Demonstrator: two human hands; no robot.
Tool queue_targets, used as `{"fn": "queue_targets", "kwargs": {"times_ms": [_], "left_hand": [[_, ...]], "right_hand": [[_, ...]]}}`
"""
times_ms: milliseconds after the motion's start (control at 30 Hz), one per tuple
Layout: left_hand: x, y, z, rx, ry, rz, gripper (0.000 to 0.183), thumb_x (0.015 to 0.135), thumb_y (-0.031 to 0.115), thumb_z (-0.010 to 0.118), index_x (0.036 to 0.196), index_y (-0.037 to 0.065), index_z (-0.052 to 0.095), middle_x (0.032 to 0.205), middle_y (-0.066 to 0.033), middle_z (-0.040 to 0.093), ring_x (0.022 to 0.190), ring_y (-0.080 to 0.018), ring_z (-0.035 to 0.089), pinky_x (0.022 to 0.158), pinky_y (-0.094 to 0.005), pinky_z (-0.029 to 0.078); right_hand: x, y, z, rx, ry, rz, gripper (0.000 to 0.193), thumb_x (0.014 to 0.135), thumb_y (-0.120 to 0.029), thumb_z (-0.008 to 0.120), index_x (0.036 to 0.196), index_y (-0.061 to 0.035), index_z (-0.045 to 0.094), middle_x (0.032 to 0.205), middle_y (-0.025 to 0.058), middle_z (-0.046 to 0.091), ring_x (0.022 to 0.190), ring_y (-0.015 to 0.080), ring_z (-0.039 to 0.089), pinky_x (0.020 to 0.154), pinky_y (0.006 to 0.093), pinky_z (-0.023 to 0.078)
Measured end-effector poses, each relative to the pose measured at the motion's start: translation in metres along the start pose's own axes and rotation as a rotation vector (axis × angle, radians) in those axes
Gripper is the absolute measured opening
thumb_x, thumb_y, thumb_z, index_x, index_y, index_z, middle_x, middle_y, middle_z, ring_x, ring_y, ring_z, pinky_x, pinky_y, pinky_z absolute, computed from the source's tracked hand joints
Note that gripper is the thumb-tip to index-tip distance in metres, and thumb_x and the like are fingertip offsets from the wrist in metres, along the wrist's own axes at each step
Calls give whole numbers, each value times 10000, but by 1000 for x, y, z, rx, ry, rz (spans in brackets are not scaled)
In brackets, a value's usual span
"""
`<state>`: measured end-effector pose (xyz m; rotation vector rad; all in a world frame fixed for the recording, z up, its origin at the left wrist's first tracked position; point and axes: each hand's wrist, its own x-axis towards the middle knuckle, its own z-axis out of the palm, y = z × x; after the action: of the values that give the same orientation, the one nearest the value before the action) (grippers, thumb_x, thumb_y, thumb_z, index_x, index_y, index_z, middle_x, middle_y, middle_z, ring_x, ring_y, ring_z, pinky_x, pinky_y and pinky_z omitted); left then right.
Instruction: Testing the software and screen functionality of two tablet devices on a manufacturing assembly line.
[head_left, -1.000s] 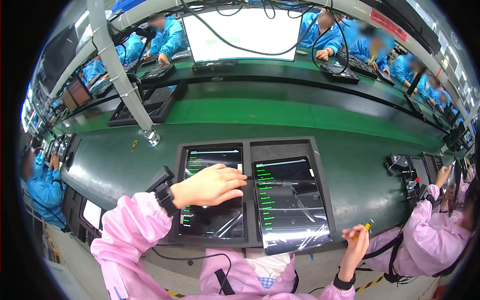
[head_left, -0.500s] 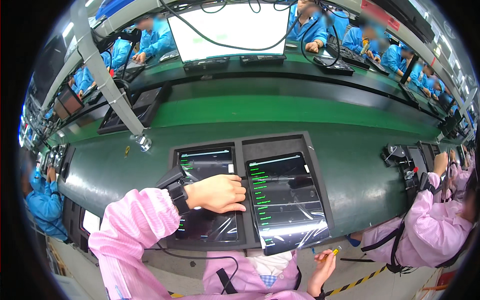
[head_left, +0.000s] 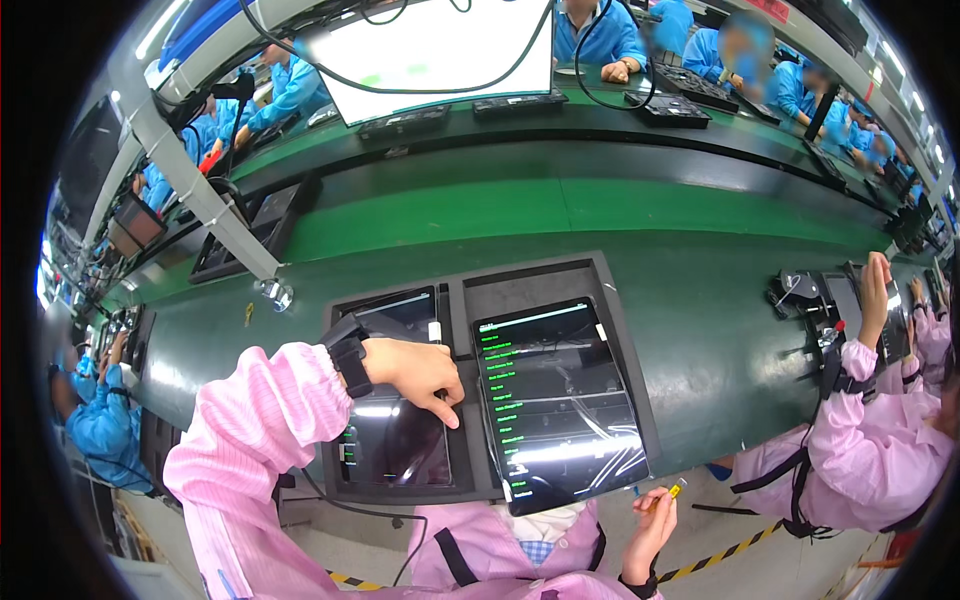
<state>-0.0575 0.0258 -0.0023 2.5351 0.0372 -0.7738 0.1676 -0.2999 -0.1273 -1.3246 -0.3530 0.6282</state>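
Two tablets lie at a dark two-part tray. My left hand (head_left: 420, 380) reaches across the left tablet (head_left: 400, 465), which sits in the left compartment. Its fingers are together and bent down at that tablet's right edge, the thumb pointing toward me; the fingertips are hidden. The right tablet (head_left: 560, 410) shows green lines of text on black, and its near end hangs over the tray's front edge. Below its near right corner, my right hand (head_left: 648, 535) pinches a small yellow stick-like object (head_left: 676, 490) with a pale tip.
The tray (head_left: 530, 290) lies on a green bench (head_left: 700, 330). A metal post (head_left: 215, 205) stands at the left and a bright screen (head_left: 430, 55) at the back. A black cable (head_left: 385, 514) runs below the tray. A pink-sleeved person (head_left: 865, 440) works at right.
My left hand has bent its fingers down and slid toward me along the left tablet's right edge. My right hand still pinches the yellow object. The whole view has shifted slightly.
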Motion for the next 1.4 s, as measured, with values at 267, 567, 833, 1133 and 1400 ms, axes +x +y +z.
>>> {"fn": "queue_targets", "kwargs": {"times_ms": [267,567,833,1133,1400], "left_hand": [[5,-1,-11,-280,51,43,453,851,495,578,697,71,613,599,-81,572,608,-260,552,583,-367,400],[-9,40,14,12,284,-23,421,852,446,564,798,33,631,822,-112,622,858,-292,574,853,-389,428],[-85,138,42,613,943,-172,273,800,323,656,962,107,617,1168,-56,585,1000,-186,577,921,-387,426],[-126,206,144,586,1313,-407,306,887,473,534,848,218,699,1022,42,595,882,-136,554,814,-386,422],[-117,205,166,504,1325,-407,295,870,480,559,840,222,700,992,53,610,875,-118,561,791,-365,420]], "right_hand": [[-11,13,-17,-89,-3,-64,326,1009,-275,343,863,-29,501,718,32,452,681,115,456,649,262,388],[-68,4,-15,-331,-633,-53,369,967,-235,408,867,41,630,673,88,591,613,158,575,577,268,447],[-79,-11,70,-56,-1236,303,243,985,-81,379,986,51,583,752,49,533,718,122,520,710,258,426],[-87,-1,114,16,-1191,525,335,1008,-195,362,974,46,592,725,18,490,701,91,456,694,231,396],[-93,-2,114,-11,-1133,487,347,1010,-216,354,983,43,584,742,20,494,708,92,458,688,236,402]]}}
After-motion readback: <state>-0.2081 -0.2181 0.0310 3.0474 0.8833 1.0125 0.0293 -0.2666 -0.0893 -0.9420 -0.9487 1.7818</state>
